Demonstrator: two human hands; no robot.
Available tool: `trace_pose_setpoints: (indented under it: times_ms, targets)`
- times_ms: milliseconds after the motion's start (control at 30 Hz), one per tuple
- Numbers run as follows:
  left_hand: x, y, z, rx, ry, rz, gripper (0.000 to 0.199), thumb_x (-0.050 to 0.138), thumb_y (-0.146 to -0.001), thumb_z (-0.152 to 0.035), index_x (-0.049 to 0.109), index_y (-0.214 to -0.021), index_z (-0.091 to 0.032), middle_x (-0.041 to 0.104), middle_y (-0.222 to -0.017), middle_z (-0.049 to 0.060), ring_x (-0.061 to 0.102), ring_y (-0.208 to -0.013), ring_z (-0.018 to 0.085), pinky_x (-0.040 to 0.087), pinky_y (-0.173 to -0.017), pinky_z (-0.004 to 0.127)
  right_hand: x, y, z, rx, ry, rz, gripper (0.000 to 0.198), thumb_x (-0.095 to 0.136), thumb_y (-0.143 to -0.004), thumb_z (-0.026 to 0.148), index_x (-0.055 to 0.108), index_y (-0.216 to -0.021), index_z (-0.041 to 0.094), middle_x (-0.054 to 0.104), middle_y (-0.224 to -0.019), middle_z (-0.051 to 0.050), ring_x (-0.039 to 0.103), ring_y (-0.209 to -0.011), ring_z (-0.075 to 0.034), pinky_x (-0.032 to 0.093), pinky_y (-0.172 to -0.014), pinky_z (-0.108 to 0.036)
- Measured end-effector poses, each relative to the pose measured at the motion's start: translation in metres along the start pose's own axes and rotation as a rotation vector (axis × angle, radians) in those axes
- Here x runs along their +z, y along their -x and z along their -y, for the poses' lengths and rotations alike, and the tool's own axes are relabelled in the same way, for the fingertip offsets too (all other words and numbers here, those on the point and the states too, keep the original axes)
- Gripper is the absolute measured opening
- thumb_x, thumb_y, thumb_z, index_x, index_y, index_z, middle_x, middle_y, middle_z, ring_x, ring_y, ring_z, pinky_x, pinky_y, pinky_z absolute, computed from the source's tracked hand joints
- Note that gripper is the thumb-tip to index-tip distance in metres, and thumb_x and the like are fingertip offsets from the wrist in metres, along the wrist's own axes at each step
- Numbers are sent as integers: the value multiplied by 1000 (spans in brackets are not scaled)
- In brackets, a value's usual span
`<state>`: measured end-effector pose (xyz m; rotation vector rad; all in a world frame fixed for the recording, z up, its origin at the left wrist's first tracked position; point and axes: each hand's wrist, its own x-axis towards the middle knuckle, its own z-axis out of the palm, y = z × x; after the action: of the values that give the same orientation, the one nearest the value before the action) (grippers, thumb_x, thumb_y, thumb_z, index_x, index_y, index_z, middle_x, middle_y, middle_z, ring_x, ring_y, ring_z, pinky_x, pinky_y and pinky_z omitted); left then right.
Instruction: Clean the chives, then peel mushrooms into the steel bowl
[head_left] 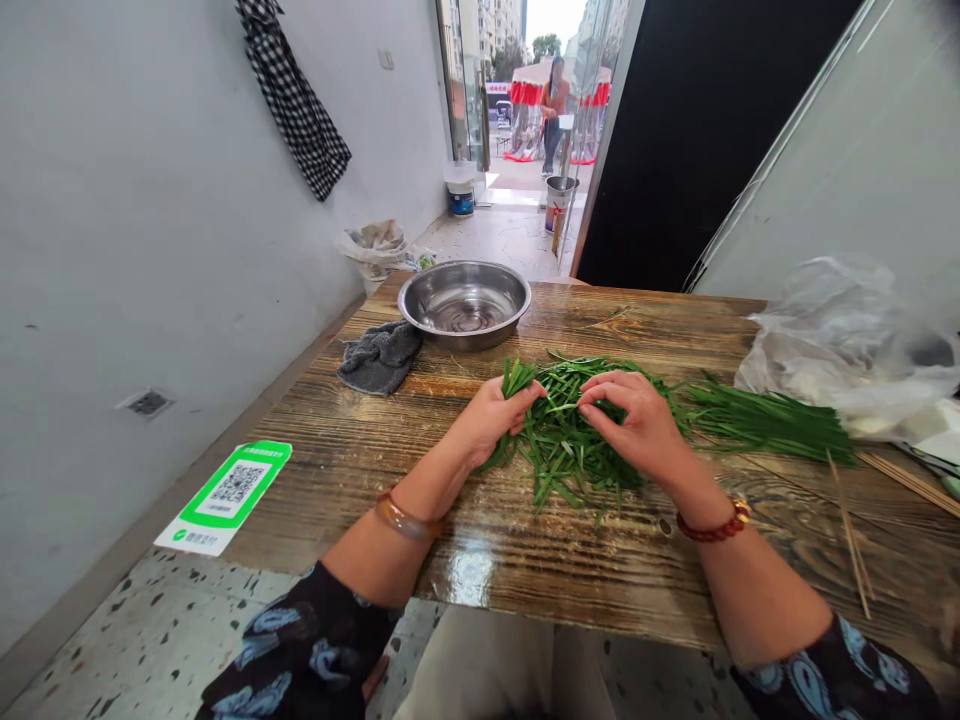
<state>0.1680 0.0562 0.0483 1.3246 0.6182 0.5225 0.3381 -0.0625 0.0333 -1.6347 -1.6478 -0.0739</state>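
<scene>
In the middle of the wooden table lies a loose heap of green garlic chives (570, 470). My left hand (491, 420) is closed around a small bunch of chives (517, 376), whose leaves stick out above and below the fist. Over the heap, my right hand (637, 415) pinches with thumb and forefinger at the end of a thin pale stem (561, 407), which looks like a chive and reaches toward my left fingers. Right of that hand, a neater bundle of long chives (772, 420) lies flat.
A steel basin (465, 305) stands at the table's far edge, a grey cloth (379, 357) beside it. Thin wooden sticks (851, 535) and a clear plastic bag (855, 340) lie right. A QR-code card (232, 495) is at the left edge. Outside the doorway stands a person (553, 110).
</scene>
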Motion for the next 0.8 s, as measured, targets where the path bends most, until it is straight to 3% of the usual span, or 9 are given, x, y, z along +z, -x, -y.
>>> trace_pose_setpoints:
  times_ms: [233, 400, 533, 667, 800]
  targets:
    - [7, 8, -5, 0, -145, 143, 33, 73, -69, -45, 65, -75, -13, 42, -52, -6, 33, -46, 6, 25, -44, 21, 4, 6, 24, -111, 189, 1, 13, 56, -90, 27, 69, -90, 26, 69, -107, -4, 57, -98, -23, 37, -81, -39]
    - [11, 12, -8, 3, -185, 258, 27, 74, -67, -39, 65, -70, -14, 44, -51, -6, 35, -47, 7, 26, -46, 22, 8, 6, 24, -103, 127, -76, 14, 54, -90, 27, 68, -91, 26, 70, -104, -4, 57, -98, -22, 39, -82, -39]
    - [5, 6, -6, 25, -108, 77, 27, 69, -72, -41, 61, -71, -15, 39, -46, -7, 32, -41, 6, 24, -41, 21, 11, 5, 16, -30, 109, -83, 20, 52, -92, 28, 66, -106, 26, 69, -109, -4, 57, -101, -23, 41, -83, -39]
    - [-10, -4, -10, 118, 40, -194, 25, 68, -73, -38, 57, -73, -16, 39, -47, -8, 32, -39, 4, 25, -40, 19, 15, 7, 16, -58, 222, 71, 24, 54, -91, 29, 66, -112, 28, 66, -117, -5, 54, -107, -25, 40, -87, -41]
    - [-18, -7, -15, 221, 74, -318, 25, 70, -71, -37, 57, -74, -16, 38, -50, -9, 30, -39, 3, 24, -38, 18, 21, 10, 18, -94, 292, 180, 23, 58, -89, 34, 68, -108, 29, 65, -120, -6, 52, -112, -28, 38, -89, -46]
